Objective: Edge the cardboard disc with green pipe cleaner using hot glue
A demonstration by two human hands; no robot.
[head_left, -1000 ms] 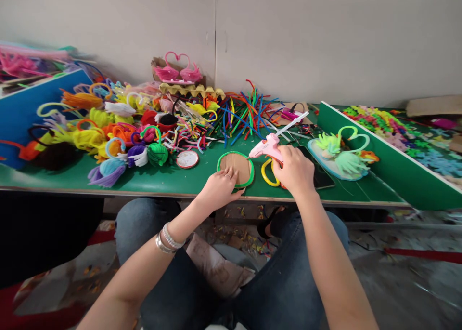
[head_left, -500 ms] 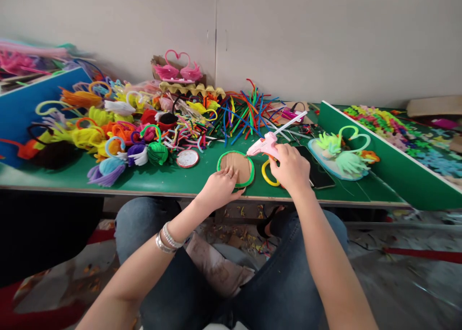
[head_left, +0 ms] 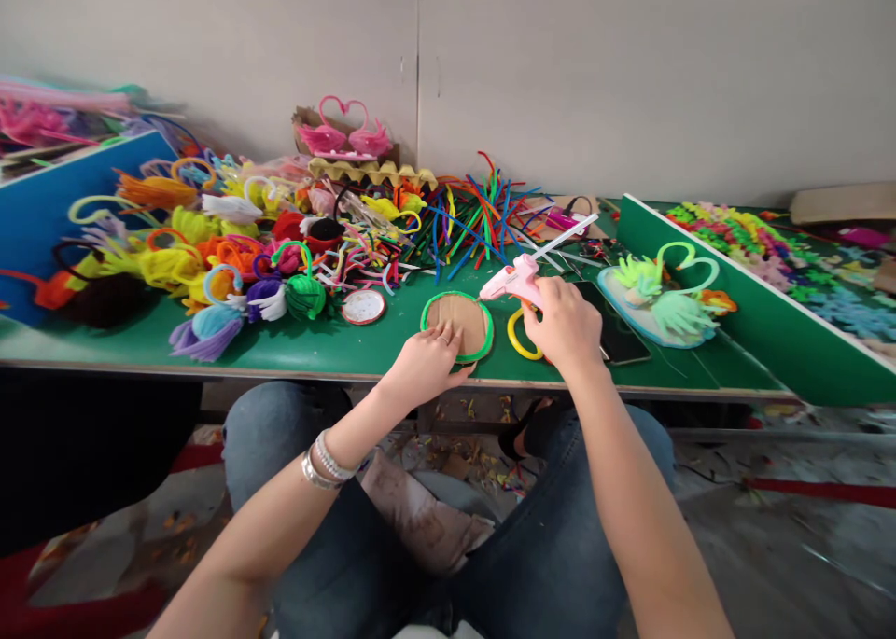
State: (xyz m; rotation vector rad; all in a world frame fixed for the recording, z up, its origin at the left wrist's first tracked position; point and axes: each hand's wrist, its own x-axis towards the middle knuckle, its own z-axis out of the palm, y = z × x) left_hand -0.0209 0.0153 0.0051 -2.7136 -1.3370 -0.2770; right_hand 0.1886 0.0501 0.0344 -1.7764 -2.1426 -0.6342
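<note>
A round cardboard piece (head_left: 468, 317) with a bright green rim lies on the green table (head_left: 308, 345) near its front edge. My left hand (head_left: 428, 359) rests on the cardboard's lower left, fingers laid on its surface and thumb by the front rim. Wrapped round the handle of a pink glue gun (head_left: 512, 280) is my right hand (head_left: 566, 326). The gun's nozzle points left, at the upper right part of the green rim; whether it touches is too small to tell. A long whitish glue stick (head_left: 567, 235) sticks out from the gun's back.
Yellow-handled scissors (head_left: 518, 339) and a dark phone (head_left: 623, 331) lie beside my right hand. Green pipe-cleaner swans (head_left: 676, 294) stand farther right, before a green divider (head_left: 756, 312). Colourful pompom birds (head_left: 217, 322) crowd the left; loose pipe cleaners (head_left: 483, 219) lie behind.
</note>
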